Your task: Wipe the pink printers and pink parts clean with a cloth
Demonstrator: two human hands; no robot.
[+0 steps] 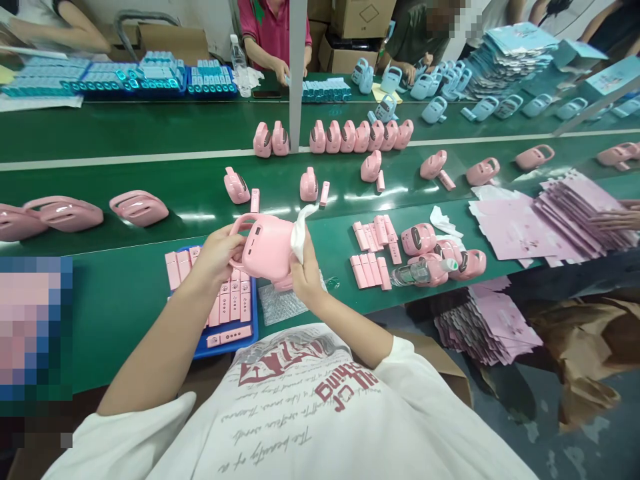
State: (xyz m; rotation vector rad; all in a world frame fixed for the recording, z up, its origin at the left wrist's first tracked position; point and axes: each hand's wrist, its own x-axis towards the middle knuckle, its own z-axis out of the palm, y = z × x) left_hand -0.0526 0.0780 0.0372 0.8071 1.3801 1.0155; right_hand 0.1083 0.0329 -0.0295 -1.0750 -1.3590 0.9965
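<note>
In front of my chest I hold a pink portable speaker (270, 247) with a loop handle and a few small ports on the side facing me. Fingers of my left hand (216, 257) are wrapped round the handle. My right hand (306, 272) is closed on a white tissue (300, 233), which lies against the speaker's right end. Below my left hand is a blue tray (254, 313) of pink stick microphones (234, 300). A sheet of bubble wrap (280, 303) lies on the green bench under the speaker.
More pink speakers (139, 208) stand along the green belt (200, 180), some with a microphone beside them. To the right are loose microphones (370, 270), a clear bottle (417, 272) among speakers, and stacked pink card sheets (575, 213). Co-workers sit opposite, near blue speakers (435, 110).
</note>
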